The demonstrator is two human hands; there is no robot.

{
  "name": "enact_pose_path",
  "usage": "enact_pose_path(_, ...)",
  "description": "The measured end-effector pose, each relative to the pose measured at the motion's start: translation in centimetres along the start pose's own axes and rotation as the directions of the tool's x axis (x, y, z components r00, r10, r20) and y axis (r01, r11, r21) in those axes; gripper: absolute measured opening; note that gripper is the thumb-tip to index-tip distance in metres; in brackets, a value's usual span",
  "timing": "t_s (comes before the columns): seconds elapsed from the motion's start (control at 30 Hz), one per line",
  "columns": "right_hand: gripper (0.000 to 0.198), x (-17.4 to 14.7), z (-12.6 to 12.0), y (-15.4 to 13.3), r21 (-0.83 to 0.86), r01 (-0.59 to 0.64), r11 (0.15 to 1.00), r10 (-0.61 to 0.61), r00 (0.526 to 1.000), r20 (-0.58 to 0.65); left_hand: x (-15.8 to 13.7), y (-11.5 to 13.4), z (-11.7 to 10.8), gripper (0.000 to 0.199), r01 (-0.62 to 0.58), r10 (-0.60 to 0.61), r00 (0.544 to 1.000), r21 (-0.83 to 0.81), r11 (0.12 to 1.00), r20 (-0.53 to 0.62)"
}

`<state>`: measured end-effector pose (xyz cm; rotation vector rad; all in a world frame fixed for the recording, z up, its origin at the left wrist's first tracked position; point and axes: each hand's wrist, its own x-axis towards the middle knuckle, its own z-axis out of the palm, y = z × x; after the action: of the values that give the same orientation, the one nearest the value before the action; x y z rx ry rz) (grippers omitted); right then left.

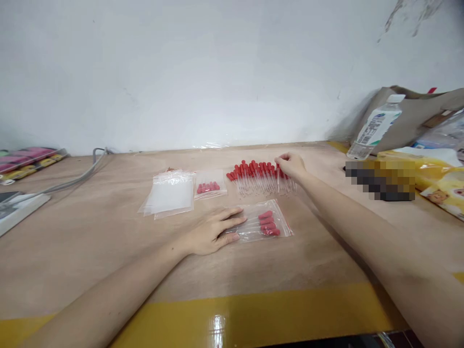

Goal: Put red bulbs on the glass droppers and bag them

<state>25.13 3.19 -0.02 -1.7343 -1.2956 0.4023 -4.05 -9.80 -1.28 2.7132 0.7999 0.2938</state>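
Observation:
My left hand point(213, 232) lies flat with fingers spread, its fingertips on the closed end of a clear zip bag point(250, 234). Inside that bag are several droppers point(267, 225) with red rubber bulbs, side by side. Beyond it spreads a pile of droppers point(253, 176), red bulbs away from me and clear tips toward me. At the pile's right end, my right hand point(292, 165) pinches a dropper by its red bulb; the clear tube hangs below the fingers. A second zip bag point(211, 182) with red-bulbed droppers lies left of the pile.
A stack of flat zip bags point(172, 193) lies to the left. Farther left are a grey cable point(76, 181), a white device point(25, 210) and a tray of pink and yellow items point(31, 159). At right stand a plastic bottle point(375, 128), a brown bag point(413, 116) and yellow packaging point(424, 169).

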Motion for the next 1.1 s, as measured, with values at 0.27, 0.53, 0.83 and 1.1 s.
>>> enact_pose_path(0.27,0.013,-5.5,-4.7,0.1,0.573,0.029,0.819,-0.042,0.999,0.009,0.0,0.0,0.0,0.046,-0.013,0.013,1.000,0.027,1.000,-0.014)
enact_pose_path(0.53,0.016,-9.0,-4.0,3.1,0.733,-0.122,0.669,0.118,0.991,0.057,0.0,0.1,0.0,0.045,-0.001,0.002,1.000,0.031,1.000,-0.017)
enact_pose_path(0.83,0.015,-12.0,-3.2,2.2,0.747,-0.337,0.573,0.136,0.938,0.319,-0.1,0.2,0.0,0.050,0.017,-0.017,1.000,0.026,1.000,-0.005)
enact_pose_path(1.1,0.026,-11.9,-3.9,3.0,0.623,-0.325,0.712,-0.032,0.871,0.491,-0.1,0.2,-0.1,0.054,0.005,-0.005,1.000,0.001,1.000,-0.013)
